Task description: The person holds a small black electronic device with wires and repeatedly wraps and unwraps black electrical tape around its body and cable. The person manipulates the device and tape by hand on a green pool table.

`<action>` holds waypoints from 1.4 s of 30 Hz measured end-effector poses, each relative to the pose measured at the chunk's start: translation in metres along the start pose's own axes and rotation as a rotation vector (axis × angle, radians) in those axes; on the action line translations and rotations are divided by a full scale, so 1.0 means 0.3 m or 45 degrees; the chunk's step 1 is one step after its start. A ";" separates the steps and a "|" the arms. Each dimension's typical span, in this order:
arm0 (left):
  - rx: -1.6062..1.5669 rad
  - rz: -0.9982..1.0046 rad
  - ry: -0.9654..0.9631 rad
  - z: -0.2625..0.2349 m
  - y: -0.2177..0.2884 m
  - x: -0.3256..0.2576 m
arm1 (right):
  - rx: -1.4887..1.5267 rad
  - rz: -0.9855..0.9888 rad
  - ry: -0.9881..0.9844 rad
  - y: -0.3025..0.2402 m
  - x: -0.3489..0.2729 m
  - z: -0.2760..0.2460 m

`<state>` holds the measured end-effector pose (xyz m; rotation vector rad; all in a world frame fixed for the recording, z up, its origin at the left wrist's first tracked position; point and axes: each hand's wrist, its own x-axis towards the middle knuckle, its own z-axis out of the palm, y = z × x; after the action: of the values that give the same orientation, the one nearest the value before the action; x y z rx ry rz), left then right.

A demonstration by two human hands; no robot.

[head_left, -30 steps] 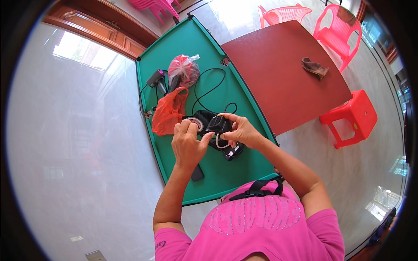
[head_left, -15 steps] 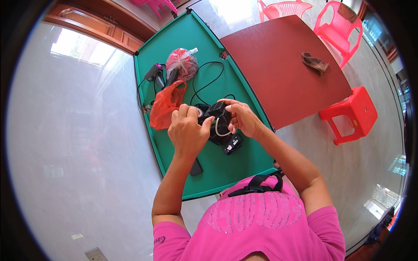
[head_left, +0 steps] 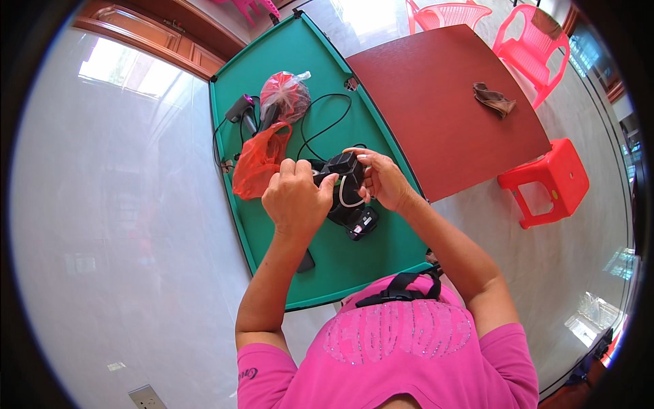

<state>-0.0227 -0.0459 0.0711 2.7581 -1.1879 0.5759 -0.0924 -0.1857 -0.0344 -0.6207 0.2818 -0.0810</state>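
Over a small green pool table (head_left: 392, 259) I hold a black strapped device (head_left: 349, 185) with a thin white cable looping along its side. My left hand (head_left: 298, 198) closes on its left part, thumb pointing toward its middle. At its upper right corner, my right hand (head_left: 387, 180) grips with bent fingers, the index stretched over the top. Below hangs or rests a black box (head_left: 362, 223) with a white label; which of the two I cannot tell. My left fingers hide part of the device. A dark flat object (head_left: 306, 262) lies partly behind my left forearm.
Beyond my left hand lie a red plastic bag (head_left: 255, 167), a hair dryer (head_left: 240, 109) and a clear bag (head_left: 289, 95) with something red inside. A black cord (head_left: 349, 112) curls nearby. The brown-red table (head_left: 443, 88) adjoins on the right, bearing a brown cloth (head_left: 494, 100); a red stool (head_left: 565, 177) stands beside it.
My left hand has shifted slightly over the device, covering a pale round part that showed more before. The right hand keeps nearly the same hold. The whole view has moved a little.
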 end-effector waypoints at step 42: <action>0.067 -0.277 -0.538 -0.070 0.010 0.055 | -0.335 -0.155 -0.032 -0.001 -0.047 0.063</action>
<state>-0.0209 -0.0547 0.0965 3.0966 -0.9169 -0.0009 -0.1006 -0.1731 -0.0161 -0.8998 0.2317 -0.1546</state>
